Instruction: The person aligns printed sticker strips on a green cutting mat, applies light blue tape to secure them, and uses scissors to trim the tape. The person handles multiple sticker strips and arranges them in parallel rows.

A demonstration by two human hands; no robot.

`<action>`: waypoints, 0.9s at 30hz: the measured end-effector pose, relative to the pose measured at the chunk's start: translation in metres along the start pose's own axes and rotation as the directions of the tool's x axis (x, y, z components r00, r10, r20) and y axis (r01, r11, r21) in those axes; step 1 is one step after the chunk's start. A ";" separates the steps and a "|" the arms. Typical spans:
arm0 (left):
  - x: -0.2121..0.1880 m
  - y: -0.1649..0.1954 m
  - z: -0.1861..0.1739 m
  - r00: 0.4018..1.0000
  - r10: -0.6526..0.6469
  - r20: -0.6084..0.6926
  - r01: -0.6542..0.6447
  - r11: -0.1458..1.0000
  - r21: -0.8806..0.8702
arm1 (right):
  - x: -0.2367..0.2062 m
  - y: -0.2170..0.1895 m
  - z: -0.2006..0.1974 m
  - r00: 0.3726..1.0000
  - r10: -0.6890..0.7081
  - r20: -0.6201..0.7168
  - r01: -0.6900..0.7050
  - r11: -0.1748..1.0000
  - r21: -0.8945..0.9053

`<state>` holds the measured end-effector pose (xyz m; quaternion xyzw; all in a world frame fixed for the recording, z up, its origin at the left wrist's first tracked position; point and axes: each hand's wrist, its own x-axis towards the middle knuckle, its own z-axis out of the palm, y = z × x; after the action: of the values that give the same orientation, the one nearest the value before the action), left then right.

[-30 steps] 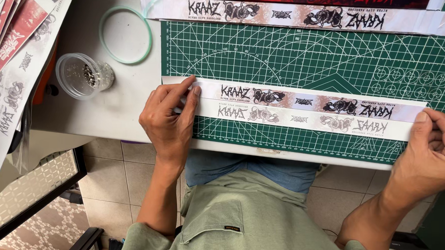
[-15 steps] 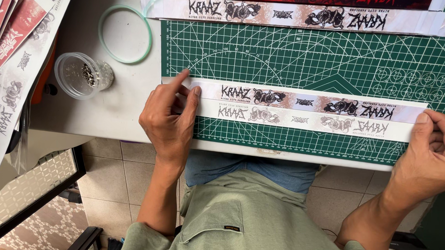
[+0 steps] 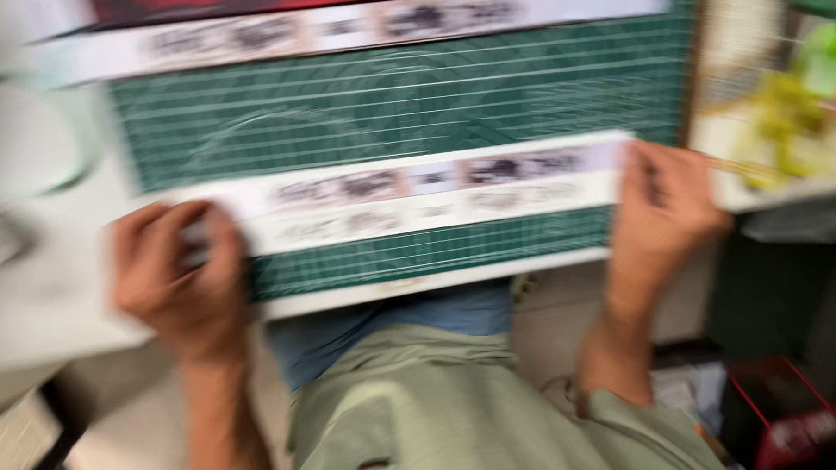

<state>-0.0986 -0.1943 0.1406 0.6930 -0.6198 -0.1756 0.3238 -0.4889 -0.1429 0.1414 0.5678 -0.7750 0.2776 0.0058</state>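
Left hand [image 3: 180,271] lies flat, fingers together, pressing the left end of the long white printed paper strip [image 3: 417,196]; right hand [image 3: 666,215] grips the strip's right end, though motion blur hides whether the fingers pinch it or only press it down. The strip lies lengthwise across the near part of the green gridded cutting mat [image 3: 395,97]. A second long printed strip [image 3: 337,29] lies along the mat's far edge, well apart. A pale green ring [image 3: 86,149] sits left of the mat. Bare mat lies between the strips. The mat's near edge meets the white tabletop's [image 3: 41,304] front rim.
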 end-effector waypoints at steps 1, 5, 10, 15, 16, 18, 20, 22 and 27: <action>-0.002 0.000 -0.003 1.000 0.010 0.009 -0.010 1.000 -0.015 | -0.001 -0.003 -0.002 1.000 0.001 -0.006 -0.001 1.000 0.006; -0.009 0.006 -0.003 0.997 0.082 0.008 -0.082 0.994 0.066 | -0.004 -0.015 -0.008 0.999 0.020 0.029 -0.021 1.000 0.016; -0.015 0.014 -0.007 0.996 0.089 0.022 -0.091 0.991 0.100 | -0.002 -0.016 -0.012 0.999 -0.034 0.014 0.033 0.998 0.047; -0.013 0.019 -0.003 0.996 0.092 0.010 -0.093 0.990 0.108 | -0.001 -0.007 -0.011 0.999 0.034 0.026 -0.037 0.990 0.137; -0.012 0.019 -0.002 0.996 0.092 0.007 -0.092 0.990 0.105 | -0.001 -0.006 -0.010 0.999 0.043 0.024 -0.045 0.990 0.132; -0.010 0.018 0.000 0.996 0.095 0.000 -0.094 0.991 0.098 | -0.002 -0.005 -0.008 0.998 0.055 0.018 -0.057 0.991 0.125; -0.009 0.017 0.001 0.994 0.107 -0.005 -0.106 0.990 0.096 | -0.002 -0.006 -0.006 0.999 0.050 0.013 -0.051 0.991 0.121; -0.008 0.015 0.001 0.993 0.114 -0.010 -0.113 0.989 0.093 | -0.002 -0.006 -0.004 0.999 0.049 0.011 -0.050 0.991 0.126; -0.007 0.014 0.004 0.996 0.081 -0.027 -0.079 0.994 0.077 | -0.001 -0.006 -0.002 0.999 0.050 0.018 -0.052 0.990 0.129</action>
<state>-0.1125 -0.1892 0.1458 0.6821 -0.6482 -0.1284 0.3132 -0.4840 -0.1421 0.1454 0.5490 -0.7695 0.3232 -0.0438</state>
